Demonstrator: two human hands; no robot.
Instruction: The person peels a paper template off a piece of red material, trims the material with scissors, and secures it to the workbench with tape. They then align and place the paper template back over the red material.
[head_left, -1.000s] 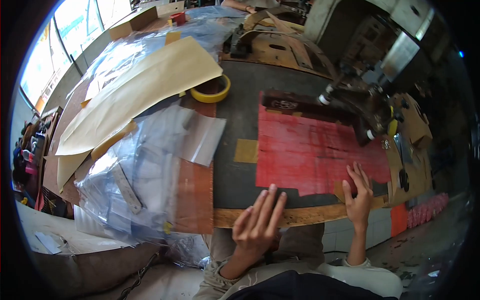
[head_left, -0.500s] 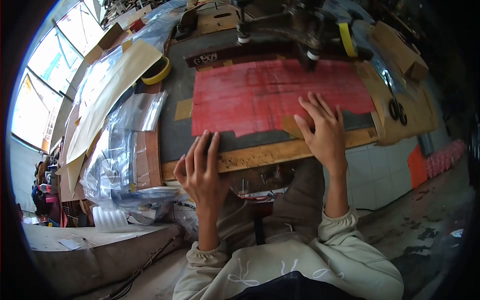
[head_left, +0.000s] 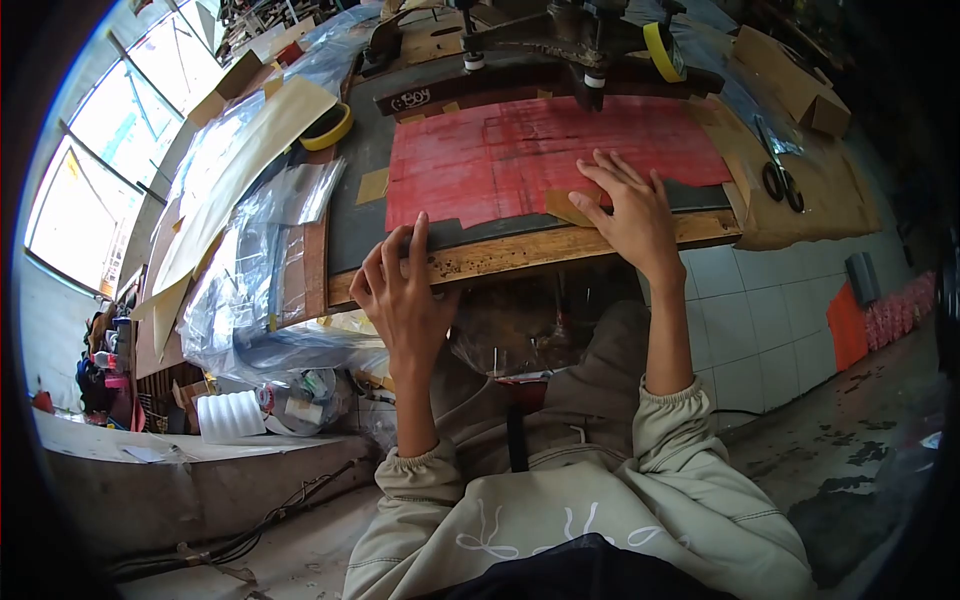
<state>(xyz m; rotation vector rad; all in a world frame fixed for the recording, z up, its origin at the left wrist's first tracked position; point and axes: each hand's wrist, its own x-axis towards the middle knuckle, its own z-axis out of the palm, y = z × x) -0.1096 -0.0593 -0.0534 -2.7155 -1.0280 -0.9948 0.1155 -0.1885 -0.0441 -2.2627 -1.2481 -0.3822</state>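
A flat red sheet with dark streaks and an uneven front edge lies across the dark work surface. My left hand is at the wooden front edge, below the sheet's left part. Its index finger points forward to the sheet's front edge while the other fingers bend. On the sheet's right part, my right hand rests with fingers spread. A small brown piece lies by its thumb. Neither hand grips anything that I can see.
Behind the sheet runs a dark metal bar under a heavy metal frame. A yellow tape roll hangs on the frame; another tape roll lies left. Scissors sit on brown paper. Clear plastic covers the left side.
The view has shifted, so the table sits higher in it. My left hand's index finger now stretches out alone, its other fingers drawn back. The right hand stays on the red sheet.
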